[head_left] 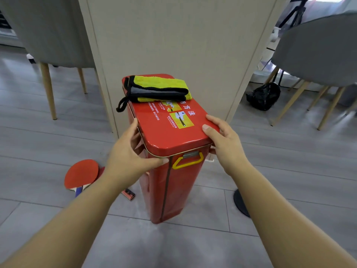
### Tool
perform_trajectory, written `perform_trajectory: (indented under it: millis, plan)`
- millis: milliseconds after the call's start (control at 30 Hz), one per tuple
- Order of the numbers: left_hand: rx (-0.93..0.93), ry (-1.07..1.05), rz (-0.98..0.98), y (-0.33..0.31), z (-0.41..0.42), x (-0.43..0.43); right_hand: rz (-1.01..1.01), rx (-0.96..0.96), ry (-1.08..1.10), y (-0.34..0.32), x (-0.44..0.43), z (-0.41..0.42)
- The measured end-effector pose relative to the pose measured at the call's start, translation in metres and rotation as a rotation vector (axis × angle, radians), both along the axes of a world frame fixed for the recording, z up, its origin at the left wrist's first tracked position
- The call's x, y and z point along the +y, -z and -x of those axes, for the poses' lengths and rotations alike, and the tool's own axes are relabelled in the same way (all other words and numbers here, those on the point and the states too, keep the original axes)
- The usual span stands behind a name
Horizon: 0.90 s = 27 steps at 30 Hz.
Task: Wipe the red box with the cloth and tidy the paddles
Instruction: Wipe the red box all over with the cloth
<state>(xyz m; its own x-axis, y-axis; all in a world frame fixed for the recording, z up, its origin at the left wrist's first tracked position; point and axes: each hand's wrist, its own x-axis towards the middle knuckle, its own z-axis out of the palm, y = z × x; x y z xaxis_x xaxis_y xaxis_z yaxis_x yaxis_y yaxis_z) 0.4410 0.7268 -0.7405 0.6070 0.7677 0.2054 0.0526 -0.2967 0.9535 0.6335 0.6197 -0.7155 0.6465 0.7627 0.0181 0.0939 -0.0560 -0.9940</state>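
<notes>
Red box (170, 138): my left hand (131, 157) and right hand (226, 144) both clasp its near lid corners, cloth (160, 88) lying straight ahead, far end.

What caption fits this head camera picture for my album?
Left hand and right hand hold the tall red metal box, folded yellow cloth on top, red paddles on the grey floor.

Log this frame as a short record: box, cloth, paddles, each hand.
box: red box upright on the floor, lid on
cloth: yellow cloth folded on the lid's far end, untouched
paddles: on the floor left of the box, partly hidden by the left arm
left hand: grips the lid's left edge
right hand: grips the lid's right edge
wiping: not yet begun
</notes>
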Motion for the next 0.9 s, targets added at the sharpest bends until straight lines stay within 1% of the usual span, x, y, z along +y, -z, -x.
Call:
perform_trajectory:
  millis: [267, 567, 700, 767, 833, 867, 900]
  plan:
    - [-0.065, 0.148, 0.010, -0.002, -0.003, 0.007, -0.046, -0.006, 0.080, 0.010, -0.024, 0.008]
    - [-0.025, 0.215, 0.028, 0.001, -0.003, 0.026, -0.067, -0.041, 0.152, 0.018, -0.022, 0.013]
    - [-0.025, 0.210, 0.044, -0.001, 0.000, 0.027, 0.008, -0.096, 0.144, 0.012, -0.018, 0.010]
    - [-0.012, 0.293, 0.059, -0.003, 0.005, 0.031, 0.056, -0.120, 0.131, 0.005, -0.017, 0.007]
    - [-0.015, 0.377, 0.076, -0.005, 0.012, 0.037, 0.115, -0.207, 0.139, -0.004, -0.014, 0.002]
    - [-0.009, 0.375, 0.075, -0.006, 0.014, 0.039, 0.153, -0.267, 0.146, -0.009, -0.012, -0.002]
    - [0.013, 0.324, 0.051, -0.008, 0.014, 0.040, 0.190, -0.321, 0.149, -0.015, -0.008, -0.004]
